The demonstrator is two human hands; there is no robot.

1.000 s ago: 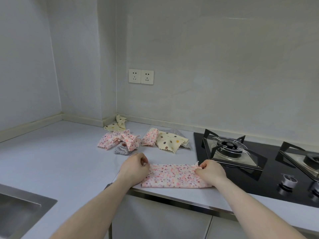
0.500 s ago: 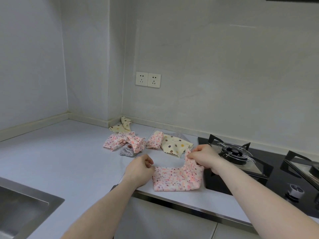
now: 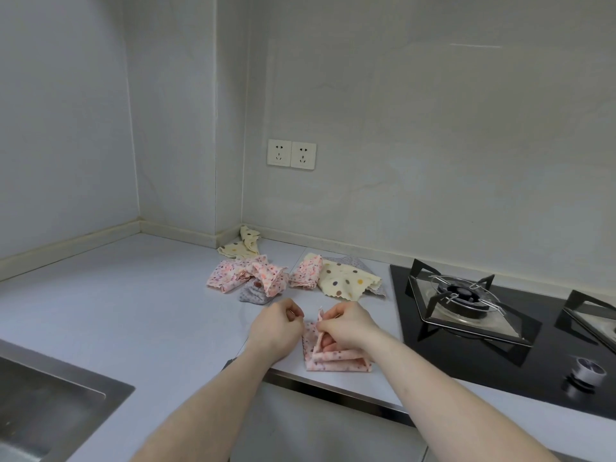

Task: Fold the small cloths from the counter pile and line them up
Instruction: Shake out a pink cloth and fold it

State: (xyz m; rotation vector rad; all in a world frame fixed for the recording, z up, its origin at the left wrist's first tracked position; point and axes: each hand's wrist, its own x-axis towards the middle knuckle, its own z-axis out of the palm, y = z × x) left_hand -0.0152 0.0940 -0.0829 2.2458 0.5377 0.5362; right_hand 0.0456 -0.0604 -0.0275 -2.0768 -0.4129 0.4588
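Observation:
A pink speckled cloth (image 3: 336,358) lies folded over on itself near the counter's front edge. My right hand (image 3: 346,328) pinches its upper end and has brought it across to the cloth's left end. My left hand (image 3: 276,328) grips the left end beside it, knuckles nearly touching the right hand. Behind them lies the loose pile: a crumpled pink cloth (image 3: 246,276) on a grey one (image 3: 251,295), a second pink cloth (image 3: 305,273), a cream dotted cloth (image 3: 346,278) and a cream cloth (image 3: 241,248) in the corner.
A black gas hob (image 3: 466,331) with burner grates fills the counter to the right, a knob (image 3: 586,373) near its front. A steel sink (image 3: 43,405) sits at the lower left. The grey counter (image 3: 133,311) stretches left; wall sockets (image 3: 291,154) are above the pile.
My right hand carried the cloth's right end up and over to the left, halving the long strip. My left hand stayed holding the left end. The view tilted and shifted slightly.

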